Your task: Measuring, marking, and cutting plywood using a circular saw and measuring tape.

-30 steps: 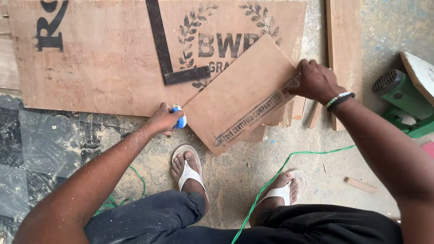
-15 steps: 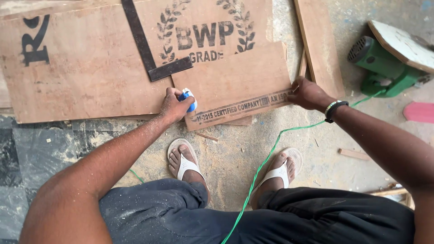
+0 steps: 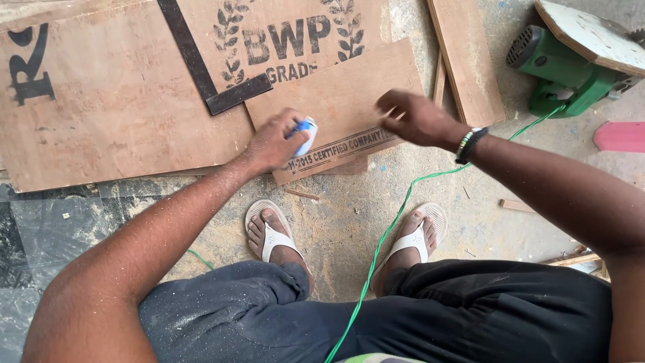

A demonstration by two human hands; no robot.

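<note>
Plywood offcut (image 3: pixel 342 94), black square (image 3: pixel 201 67), green saw (image 3: pixel 564 74)

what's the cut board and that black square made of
Board: plywood by the look, with a reddish-brown matte face veneer and stamped dark print. Black square: thin, flat L-shaped strip with a dull dark finish, probably metal, though painted wood or plastic cannot be ruled out.

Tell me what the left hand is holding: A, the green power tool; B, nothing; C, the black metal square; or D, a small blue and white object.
D: the left hand is closed around a small blue and white object over the plywood piece, while the green power tool sits apart.
</note>
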